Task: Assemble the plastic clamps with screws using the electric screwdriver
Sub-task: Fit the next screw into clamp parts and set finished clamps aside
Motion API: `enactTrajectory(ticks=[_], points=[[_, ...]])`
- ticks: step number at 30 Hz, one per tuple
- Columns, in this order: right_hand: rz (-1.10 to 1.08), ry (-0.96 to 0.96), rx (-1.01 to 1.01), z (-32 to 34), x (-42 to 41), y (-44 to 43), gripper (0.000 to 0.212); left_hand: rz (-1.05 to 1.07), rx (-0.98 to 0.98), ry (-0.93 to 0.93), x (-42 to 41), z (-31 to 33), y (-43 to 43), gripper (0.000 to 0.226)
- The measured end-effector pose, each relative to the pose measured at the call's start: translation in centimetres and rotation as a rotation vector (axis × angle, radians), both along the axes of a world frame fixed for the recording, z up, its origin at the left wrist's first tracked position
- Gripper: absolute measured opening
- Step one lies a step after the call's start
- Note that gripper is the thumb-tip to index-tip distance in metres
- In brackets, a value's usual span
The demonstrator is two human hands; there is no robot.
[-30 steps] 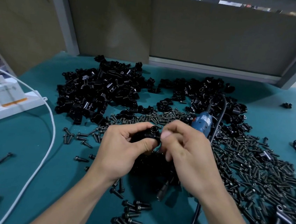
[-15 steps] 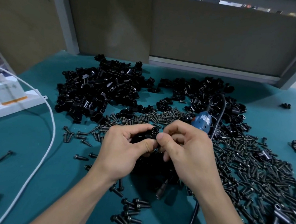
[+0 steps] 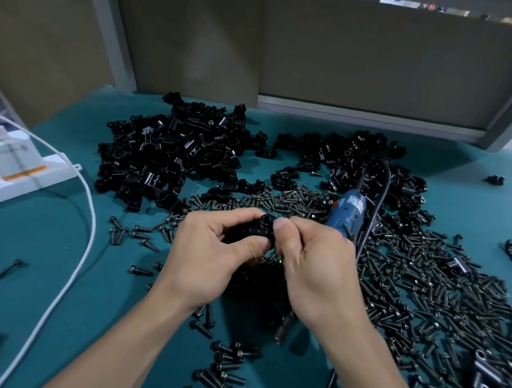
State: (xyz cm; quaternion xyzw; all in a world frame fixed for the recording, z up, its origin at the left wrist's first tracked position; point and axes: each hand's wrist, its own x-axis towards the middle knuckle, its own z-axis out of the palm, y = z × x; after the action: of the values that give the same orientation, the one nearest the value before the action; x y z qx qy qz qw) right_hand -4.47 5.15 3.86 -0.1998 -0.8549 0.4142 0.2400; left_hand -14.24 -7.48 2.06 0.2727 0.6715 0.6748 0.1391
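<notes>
Step in hand: seating a screw by hand, driver not in use yet.

- Left hand [image 3: 210,252]: fingers [image 3: 252,247] wrapped round one black clamp [image 3: 260,230], held up off the surface [image 3: 51,267], bore facing up.
- Right hand [image 3: 313,269]: thumb and forefinger pinched tight against the clamp's near edge, right at the bore. Can't tell if there's a screw between them, it's hidden.
- Electric screwdriver [image 3: 345,214] lies just beyond my right fingers, untouched, cord trailing back toward me.
- Loose screws [image 3: 427,291] spread to the right of the fingers and under them; clamp pile [image 3: 170,159] beyond the left fingers.

My read: early in this unit, nothing driven yet. Next I'd need the screw standing straight in the hole, then the right hand free to pick up the driver while the left keeps the clamp steady. Main risk is the screw tipping out on the handover.
</notes>
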Motion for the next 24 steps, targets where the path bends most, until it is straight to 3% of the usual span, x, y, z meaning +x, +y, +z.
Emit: enactTrajectory(ticks=[5,8,16,24], points=[[0.02,0.129,-0.172,-0.2,0.1,0.2,0.019,0.065,-0.049,0.017,0.1,-0.2,0.1,0.042],[0.084,0.167,-0.316,-0.3,0.1,0.3,0.021,0.102,-0.031,0.03,-0.2,-0.2,0.0,0.047],[0.071,0.151,-0.259,-0.7,-0.1,0.9,0.018,0.1,-0.131,0.142,0.0,0.1,-0.5,0.044],[0.094,0.12,-0.148,-0.7,0.0,0.9,0.022,0.034,-0.126,0.032,-0.1,-0.1,-0.3,0.042]])
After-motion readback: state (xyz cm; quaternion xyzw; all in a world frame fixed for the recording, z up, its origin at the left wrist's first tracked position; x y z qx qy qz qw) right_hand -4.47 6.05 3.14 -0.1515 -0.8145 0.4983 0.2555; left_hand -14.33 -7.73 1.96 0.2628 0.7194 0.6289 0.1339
